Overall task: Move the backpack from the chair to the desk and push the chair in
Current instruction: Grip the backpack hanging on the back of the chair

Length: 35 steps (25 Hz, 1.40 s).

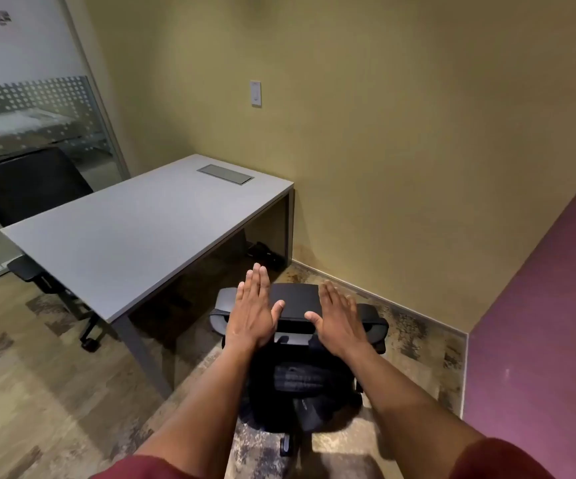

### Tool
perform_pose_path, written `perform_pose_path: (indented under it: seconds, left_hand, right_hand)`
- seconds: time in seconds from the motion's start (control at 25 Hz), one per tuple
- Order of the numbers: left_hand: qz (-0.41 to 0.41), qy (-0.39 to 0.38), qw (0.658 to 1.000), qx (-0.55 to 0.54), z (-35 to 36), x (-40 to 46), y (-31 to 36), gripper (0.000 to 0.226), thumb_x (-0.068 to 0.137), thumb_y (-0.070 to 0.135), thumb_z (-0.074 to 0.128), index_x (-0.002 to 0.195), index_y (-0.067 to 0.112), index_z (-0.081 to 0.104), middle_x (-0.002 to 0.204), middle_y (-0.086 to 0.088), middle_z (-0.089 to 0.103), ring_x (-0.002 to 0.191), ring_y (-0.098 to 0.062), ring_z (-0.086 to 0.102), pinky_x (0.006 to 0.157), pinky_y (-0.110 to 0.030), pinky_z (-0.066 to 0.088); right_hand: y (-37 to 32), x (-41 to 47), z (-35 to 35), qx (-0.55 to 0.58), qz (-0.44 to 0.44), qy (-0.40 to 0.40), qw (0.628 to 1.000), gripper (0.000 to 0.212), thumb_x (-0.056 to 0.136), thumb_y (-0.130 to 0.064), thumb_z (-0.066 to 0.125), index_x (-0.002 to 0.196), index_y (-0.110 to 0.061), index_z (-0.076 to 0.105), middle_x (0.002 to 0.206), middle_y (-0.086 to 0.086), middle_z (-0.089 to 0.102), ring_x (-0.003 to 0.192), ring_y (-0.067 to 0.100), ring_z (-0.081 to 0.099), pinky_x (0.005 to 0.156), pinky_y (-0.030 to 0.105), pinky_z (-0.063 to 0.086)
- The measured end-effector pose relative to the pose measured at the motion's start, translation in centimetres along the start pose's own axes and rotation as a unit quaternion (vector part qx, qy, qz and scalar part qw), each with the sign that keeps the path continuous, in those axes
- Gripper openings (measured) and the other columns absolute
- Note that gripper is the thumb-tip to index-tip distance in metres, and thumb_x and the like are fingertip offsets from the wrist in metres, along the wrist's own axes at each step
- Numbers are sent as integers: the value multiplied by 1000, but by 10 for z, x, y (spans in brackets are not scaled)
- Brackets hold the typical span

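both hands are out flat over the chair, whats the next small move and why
Probably lower both hands onto the backpack and grip it. The left hand and right hand hover open above the chair, holding nothing; the dark backpack sits on the seat, and the desk top lies bare to its left.

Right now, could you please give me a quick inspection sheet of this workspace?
Surface: grey desk bare on top, with a closed cable hatch near the wall.
Job's things: black backpack sits on the near chair, which is pulled out past the desk's corner.
Clutter: nothing seen on the desk.
Grippers: left hand and right hand open, flat, empty, above the chair back.
Cables: dark items under the desk, too dim to identify.
Surroundings: second chair at the desk's far side; glass partition; wall switch; patterned carpet.
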<state>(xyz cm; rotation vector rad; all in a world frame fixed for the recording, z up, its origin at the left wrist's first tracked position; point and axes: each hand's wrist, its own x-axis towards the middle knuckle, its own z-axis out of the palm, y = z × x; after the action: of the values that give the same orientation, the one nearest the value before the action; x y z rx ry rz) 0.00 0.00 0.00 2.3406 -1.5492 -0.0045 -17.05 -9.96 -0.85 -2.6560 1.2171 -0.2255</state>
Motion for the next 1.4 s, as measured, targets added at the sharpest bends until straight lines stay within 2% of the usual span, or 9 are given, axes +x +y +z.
perform_pose_path:
  seconds: [0.24,0.48,0.8,1.0,1.2,1.4]
  left_hand:
    - [-31,-69,997,13,23,-15,-11,80,100,53,26,154,8,-13,163,-12,-14,151,-24,-11,123,-39,-2]
    - [-49,-111,992,31,33,-14,-10,77,101,52,24,154,6,-8,164,-13,-8,152,-26,-9,123,-40,-2]
    - [-74,-116,990,31,37,-9,-13,72,99,47,26,155,5,9,164,-14,12,152,-29,1,123,-44,3]
    - [-91,-111,989,21,39,-6,-15,72,97,45,28,155,5,13,163,-15,15,152,-31,3,123,-47,6]
    - [-118,-124,985,8,37,1,-19,77,94,49,32,155,5,13,164,-16,13,152,-32,3,122,-46,5]
    - [-143,-124,982,3,35,8,-31,86,88,54,39,154,3,17,162,-18,18,150,-35,10,122,-48,4]
  right_hand:
    - [-1,-9,18,1,40,-45,998,77,99,-55,32,157,-11,7,166,8,3,153,25,5,123,45,5]
    - [-1,-6,25,14,63,-62,996,71,100,-53,28,156,-10,17,164,9,16,152,27,9,123,46,4]
    - [-1,3,29,11,118,-75,990,67,97,-48,32,151,-8,29,158,11,31,150,30,15,121,50,9]
    - [-1,7,32,8,134,-70,989,64,93,-43,34,146,-6,38,153,11,39,147,32,22,119,52,15]
    - [4,14,30,24,174,-80,981,66,87,-45,39,140,-6,45,149,13,44,145,34,26,119,47,19]
    - [9,18,27,35,194,-91,976,70,85,-46,42,144,-7,42,151,13,42,145,35,25,120,45,17]
